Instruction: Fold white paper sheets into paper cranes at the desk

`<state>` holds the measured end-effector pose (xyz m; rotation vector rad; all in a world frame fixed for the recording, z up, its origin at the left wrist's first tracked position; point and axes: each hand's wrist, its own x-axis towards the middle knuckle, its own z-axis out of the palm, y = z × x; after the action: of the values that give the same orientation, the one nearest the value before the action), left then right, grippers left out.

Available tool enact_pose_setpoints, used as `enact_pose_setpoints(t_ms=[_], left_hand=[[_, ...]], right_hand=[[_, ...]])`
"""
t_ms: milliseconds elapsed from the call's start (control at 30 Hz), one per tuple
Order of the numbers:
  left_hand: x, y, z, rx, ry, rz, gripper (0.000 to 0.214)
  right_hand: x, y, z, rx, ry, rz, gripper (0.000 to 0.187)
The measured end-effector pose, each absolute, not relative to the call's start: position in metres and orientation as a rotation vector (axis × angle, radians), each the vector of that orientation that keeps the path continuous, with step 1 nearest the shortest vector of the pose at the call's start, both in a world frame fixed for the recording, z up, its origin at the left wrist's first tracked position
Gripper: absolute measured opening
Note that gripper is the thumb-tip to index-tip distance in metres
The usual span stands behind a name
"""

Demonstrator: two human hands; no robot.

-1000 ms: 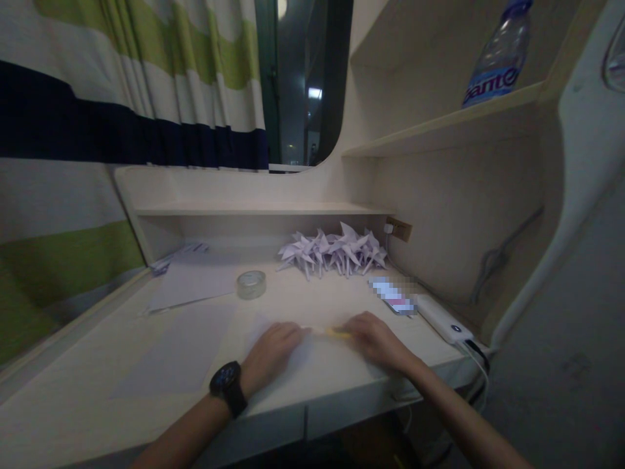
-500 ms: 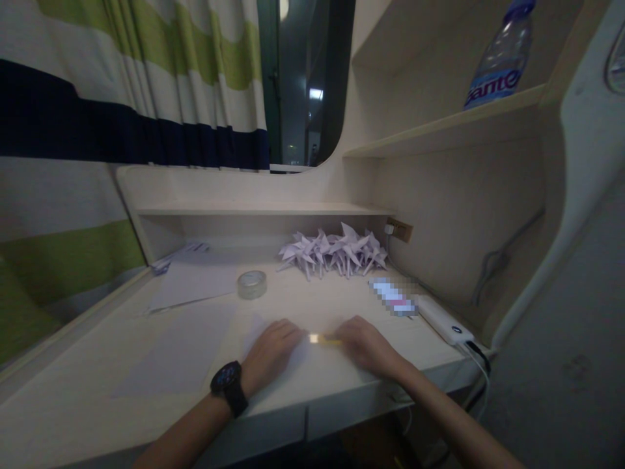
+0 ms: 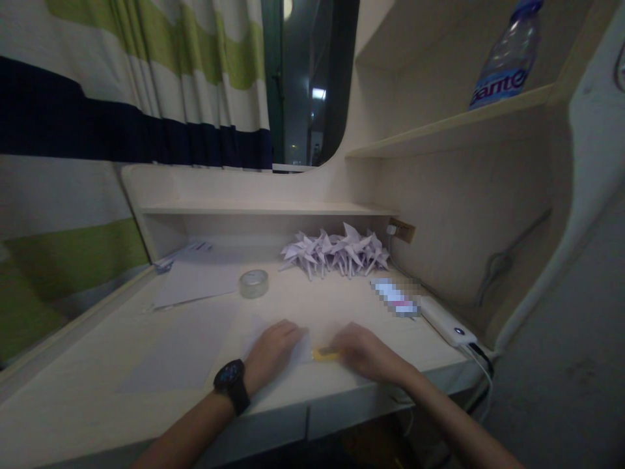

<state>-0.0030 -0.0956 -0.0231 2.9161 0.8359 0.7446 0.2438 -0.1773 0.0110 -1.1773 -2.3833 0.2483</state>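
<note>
— Where are the hands?

— Both are low at the front edge of the table (image 3: pixel 322 303), close together. The left hand (image 3: pixel 273 347), with a dark watch (image 3: pixel 229 380) on its wrist, lies palm down with its fingers spread flat on a sheet of paper (image 3: pixel 299 346). It is pressing the sheet, not gripping it.

— And the other one?

— The right hand (image 3: pixel 360 348) is curled over one end of a small yellow tool (image 3: pixel 324 355). The free end pokes out toward the left hand and rests at the right edge of the sheet. What kind of tool it is, I cannot tell.

— What else is on the table?

— A roll of tape (image 3: pixel 253 283) stands farther back, to the left. A heap of paper cranes (image 3: pixel 336 251) sits against the back wall. To the right of the hands lie a phone (image 3: pixel 394 297) and a white power bank (image 3: pixel 446 321), side by side. More pale sheets (image 3: pixel 195 280) lie to the left.

— Above that?

— A bottle (image 3: pixel 508 62) stands on the upper shelf (image 3: pixel 454 120), and a striped curtain (image 3: pixel 146 78) hangs at the left.
</note>
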Motion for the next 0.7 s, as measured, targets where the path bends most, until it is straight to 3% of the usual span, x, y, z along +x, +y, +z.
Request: enact_pose_setpoints(t_ms=[133,300,700], left_hand=[[-0.004,-0.095,-0.022,2.94,0.793,0.79,0.033],[-0.012,-0.101,-0.022,3.033,0.625,0.54,0.041],[-0.015,-0.098,-0.034,3.01,0.697,0.428,0.045]], right_hand=[[0.244,-0.176,0.007,-1.19,-2.392,0.241,0.027],[0.243,-0.176,0.003,-1.192,-2.382,0.238,0.026],[0.209,-0.18,-0.025,-1.364,-2.198,0.025,0.017]])
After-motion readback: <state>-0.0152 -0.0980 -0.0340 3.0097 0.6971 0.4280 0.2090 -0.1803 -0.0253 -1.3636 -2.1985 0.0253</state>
